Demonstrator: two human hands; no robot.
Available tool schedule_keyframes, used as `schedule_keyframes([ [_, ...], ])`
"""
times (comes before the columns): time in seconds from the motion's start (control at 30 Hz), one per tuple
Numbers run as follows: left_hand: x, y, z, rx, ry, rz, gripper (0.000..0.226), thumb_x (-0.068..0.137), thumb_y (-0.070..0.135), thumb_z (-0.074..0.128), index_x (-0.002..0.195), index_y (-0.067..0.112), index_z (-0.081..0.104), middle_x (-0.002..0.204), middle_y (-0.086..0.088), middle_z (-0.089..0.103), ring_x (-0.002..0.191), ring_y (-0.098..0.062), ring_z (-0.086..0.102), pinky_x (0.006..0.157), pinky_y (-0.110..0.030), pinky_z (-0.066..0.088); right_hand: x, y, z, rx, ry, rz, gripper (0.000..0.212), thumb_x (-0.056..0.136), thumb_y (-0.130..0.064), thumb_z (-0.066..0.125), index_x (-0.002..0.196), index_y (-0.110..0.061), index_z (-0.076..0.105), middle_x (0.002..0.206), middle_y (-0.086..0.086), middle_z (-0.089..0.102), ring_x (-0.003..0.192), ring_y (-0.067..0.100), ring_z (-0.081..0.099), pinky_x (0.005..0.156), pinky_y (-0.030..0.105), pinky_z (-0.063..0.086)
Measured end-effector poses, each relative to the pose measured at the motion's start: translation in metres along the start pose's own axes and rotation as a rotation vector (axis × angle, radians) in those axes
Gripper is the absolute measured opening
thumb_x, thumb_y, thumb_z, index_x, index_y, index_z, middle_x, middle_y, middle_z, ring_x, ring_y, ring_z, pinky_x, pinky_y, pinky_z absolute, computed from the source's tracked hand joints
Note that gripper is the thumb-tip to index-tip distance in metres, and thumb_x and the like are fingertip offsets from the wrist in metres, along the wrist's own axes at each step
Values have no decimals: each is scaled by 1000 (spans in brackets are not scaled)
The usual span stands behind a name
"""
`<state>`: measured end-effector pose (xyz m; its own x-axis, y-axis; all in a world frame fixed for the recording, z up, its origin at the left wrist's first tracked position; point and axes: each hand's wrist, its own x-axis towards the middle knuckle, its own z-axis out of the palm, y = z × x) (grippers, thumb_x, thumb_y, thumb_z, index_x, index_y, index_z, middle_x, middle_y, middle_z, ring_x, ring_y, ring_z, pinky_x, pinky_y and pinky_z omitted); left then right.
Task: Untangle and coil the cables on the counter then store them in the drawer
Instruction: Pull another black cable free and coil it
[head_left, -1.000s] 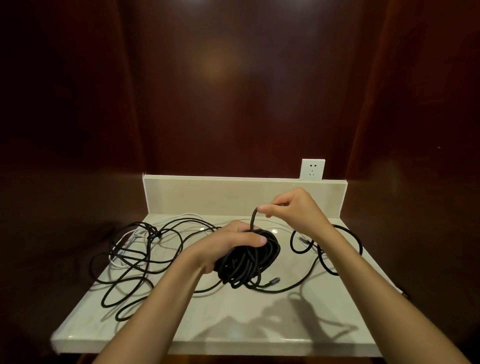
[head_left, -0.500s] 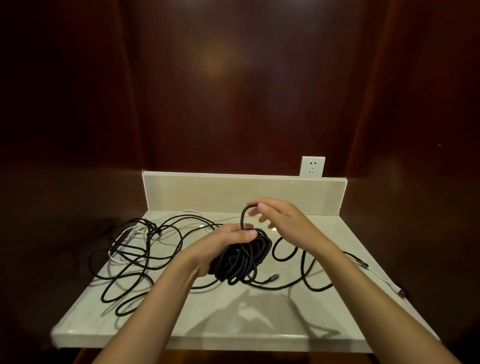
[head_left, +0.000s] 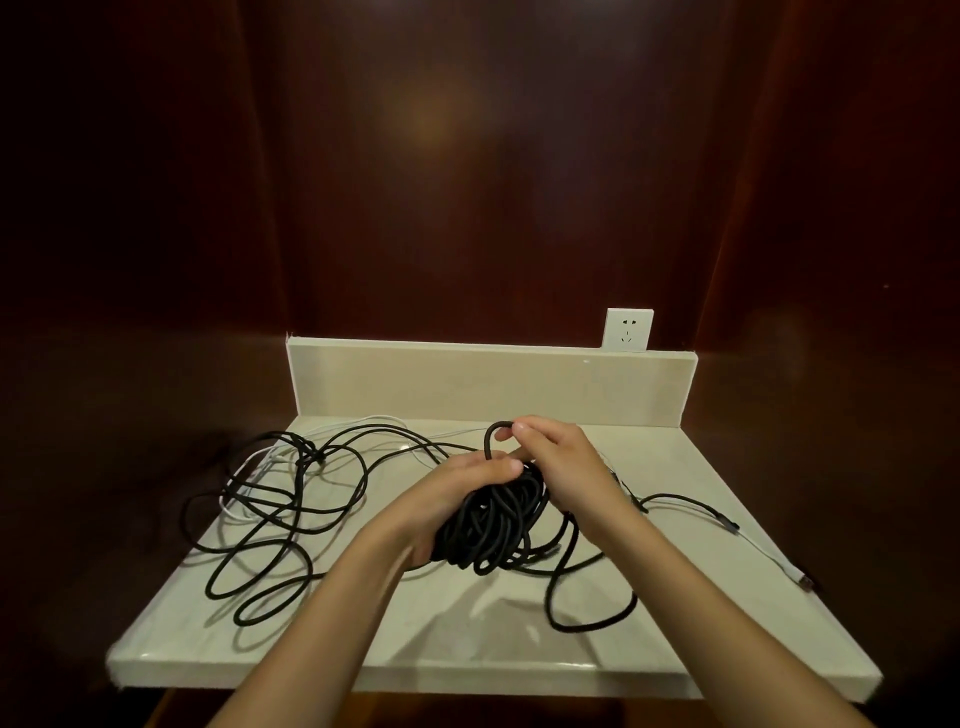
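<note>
Head view: mid-coiling. Left hand (head_left: 470, 480) clasped round the black coil (head_left: 496, 525) just above the counter (head_left: 363, 639); right hand (head_left: 558, 467) pinching a loop (head_left: 493, 434) over it. Loose tangle (head_left: 291, 499) lying at left. Next, probably: lay the loop onto the coil, draw in more slack.

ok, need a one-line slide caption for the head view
Left hand grips a black cable coil while right hand pinches a loop onto it, above a pale counter.
</note>
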<state>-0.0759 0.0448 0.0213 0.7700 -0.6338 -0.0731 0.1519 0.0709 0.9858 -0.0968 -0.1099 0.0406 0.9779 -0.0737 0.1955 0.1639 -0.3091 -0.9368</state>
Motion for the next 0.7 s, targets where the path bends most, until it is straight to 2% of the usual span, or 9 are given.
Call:
schedule_keyframes([
  [0.1, -4, -1, -4, -5, -59, -3, 47, 85, 28, 65, 125, 4, 60, 103, -17, 68, 93, -32, 65, 65, -32, 56, 1, -8, -15, 27, -102, 40, 25, 102, -17, 51, 102, -7, 74, 78, 4, 71, 49, -5, 54, 42, 9, 32],
  [0.2, -4, -1, -3, 11, -47, 27, 53, 85, 30, 65, 133, 8, 58, 104, -13, 71, 92, -28, 69, 66, -32, 57, 1, -8, -13, 4, -125, 106, 28, 102, -26, 47, 96, -20, 74, 80, -2, 75, 53, 3, 52, 44, 17, 29],
  [0.3, -2, -3, -1, -39, -42, 40, 52, 87, 35, 63, 129, 5, 59, 101, -18, 71, 88, -30, 68, 61, -34, 57, -4, -5, 1, -3, -89, 129, 32, 103, -28, 41, 91, -19, 69, 60, -10, 65, 46, 8, 48, 44, 21, 26],
  [0.37, -2, -5, -3, -69, -47, 38, 53, 87, 34, 63, 132, 7, 58, 102, -21, 69, 86, -31, 68, 60, -34, 56, -6, -3, 3, -6, -62, 127, 33, 103, -30, 41, 94, -15, 70, 55, -15, 60, 46, 10, 46, 44, 21, 27],
  [0.53, -8, -4, -7, -103, -140, 66, 36, 86, 35, 64, 119, 23, 73, 97, -14, 70, 89, -34, 65, 65, -36, 54, -3, 11, -8, 77, -196, 106, 38, 103, -41, 45, 108, -22, 77, 57, -12, 54, 56, 13, 32, 50, 27, 17],
  [0.63, -5, -3, -5, -63, -37, 87, 35, 92, 31, 64, 125, 25, 70, 106, -15, 72, 87, -26, 69, 65, -34, 57, -5, 10, -6, 91, -186, 154, 38, 103, -43, 42, 105, -25, 76, 72, -4, 61, 62, 15, 44, 53, 27, 22],
  [0.7, -2, -4, -3, -15, 26, 69, 42, 91, 40, 65, 128, 20, 67, 109, -16, 72, 87, -25, 71, 67, -36, 57, -6, 7, 1, 107, -146, 222, 40, 102, -46, 42, 100, -22, 75, 75, -5, 63, 61, 9, 48, 56, 27, 24],
])
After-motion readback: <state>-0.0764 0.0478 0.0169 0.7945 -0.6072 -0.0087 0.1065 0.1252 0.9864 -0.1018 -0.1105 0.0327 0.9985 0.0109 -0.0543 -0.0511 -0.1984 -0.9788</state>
